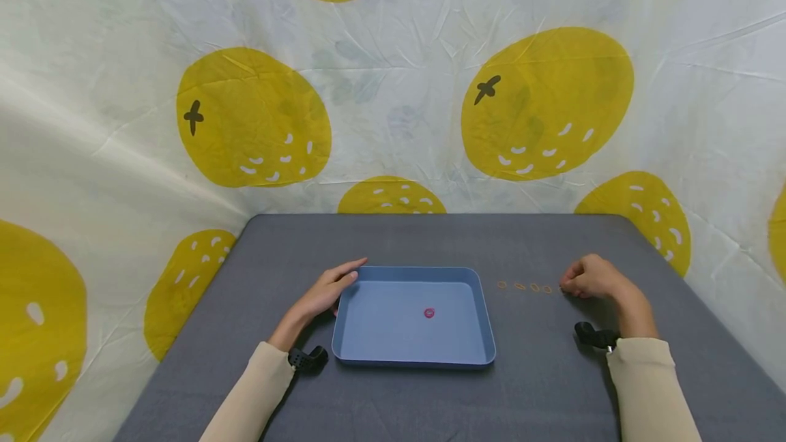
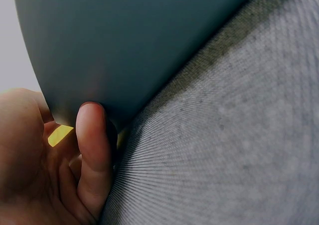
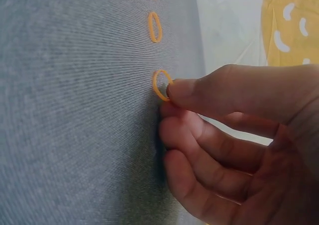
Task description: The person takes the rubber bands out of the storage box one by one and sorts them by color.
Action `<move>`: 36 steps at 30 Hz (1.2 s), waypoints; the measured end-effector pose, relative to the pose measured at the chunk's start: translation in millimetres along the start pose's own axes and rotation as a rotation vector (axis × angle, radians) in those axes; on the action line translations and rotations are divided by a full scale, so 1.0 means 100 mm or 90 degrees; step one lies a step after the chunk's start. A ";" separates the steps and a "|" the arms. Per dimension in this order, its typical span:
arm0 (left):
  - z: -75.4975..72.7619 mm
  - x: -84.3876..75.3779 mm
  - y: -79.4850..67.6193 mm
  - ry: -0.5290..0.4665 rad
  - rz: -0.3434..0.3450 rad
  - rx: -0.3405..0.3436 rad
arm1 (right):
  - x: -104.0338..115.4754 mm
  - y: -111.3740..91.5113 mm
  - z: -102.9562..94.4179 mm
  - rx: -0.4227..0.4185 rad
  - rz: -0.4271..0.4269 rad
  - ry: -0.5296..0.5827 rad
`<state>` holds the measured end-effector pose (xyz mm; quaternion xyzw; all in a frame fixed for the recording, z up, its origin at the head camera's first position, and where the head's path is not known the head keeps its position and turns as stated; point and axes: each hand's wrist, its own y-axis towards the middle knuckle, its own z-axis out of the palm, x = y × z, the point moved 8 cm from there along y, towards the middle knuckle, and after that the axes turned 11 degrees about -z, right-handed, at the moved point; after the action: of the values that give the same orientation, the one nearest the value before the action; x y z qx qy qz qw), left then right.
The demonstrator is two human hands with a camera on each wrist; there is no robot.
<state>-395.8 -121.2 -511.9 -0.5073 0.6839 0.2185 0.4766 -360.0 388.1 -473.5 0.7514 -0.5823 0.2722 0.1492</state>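
A blue rectangular tray (image 1: 393,346) lies on the table, a small pink-red ring-shaped item (image 1: 426,313) on its floor. My left hand (image 1: 321,293) grips the tray at its far left corner. In the left wrist view one fingertip (image 2: 92,116) presses on the tray's outer wall. To the right of the tray, my right hand (image 1: 589,277) pinches an orange rubber band (image 3: 155,85) between thumb and forefinger, close to the cloth. Several like rubber bands (image 1: 534,288) lie in a row between the tray and this hand. The other right fingers are curled.
Grey cloth (image 1: 430,404) covers the table. Behind it and along the sides hangs a white curtain (image 1: 399,108) with yellow fruit prints. A black band (image 1: 308,359) sits at the left wrist, another black strap (image 1: 594,336) at the right.
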 end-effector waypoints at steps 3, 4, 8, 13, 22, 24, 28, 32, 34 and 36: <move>-0.01 0.01 0.00 -0.002 -0.006 -0.005 | 0.01 0.00 -0.01 0.000 0.001 0.006; -0.01 0.01 0.00 -0.001 -0.008 -0.008 | 0.01 0.00 -0.02 -0.001 0.003 0.007; -0.01 0.01 0.00 0.003 -0.012 -0.013 | 0.01 0.01 -0.03 -0.003 0.003 0.008; -0.02 0.00 0.00 0.003 -0.012 -0.014 | 0.02 0.02 -0.03 -0.006 0.006 0.011; -0.02 0.00 -0.01 0.003 -0.010 -0.007 | 0.15 0.02 -0.05 -0.017 -0.046 0.002; -0.01 0.00 -0.01 0.001 -0.011 -0.003 | 0.22 0.04 -0.06 -0.020 -0.070 -0.001; 0.00 0.02 -0.01 0.000 -0.014 -0.003 | 0.42 0.06 -0.09 -0.026 -0.113 -0.004; 0.00 0.02 0.00 -0.004 -0.012 -0.005 | 0.70 0.07 -0.11 -0.033 -0.137 -0.013; 0.00 0.01 0.00 -0.005 -0.010 -0.005 | 0.83 0.10 -0.10 -0.037 -0.151 -0.019; 0.00 0.01 0.00 -0.002 -0.009 -0.006 | 0.96 0.15 -0.09 -0.040 -0.165 -0.028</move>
<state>-396.0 -121.5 -513.3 -0.5140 0.6784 0.2189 0.4771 -359.3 312.8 -412.0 0.8213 -0.4914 0.2156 0.1938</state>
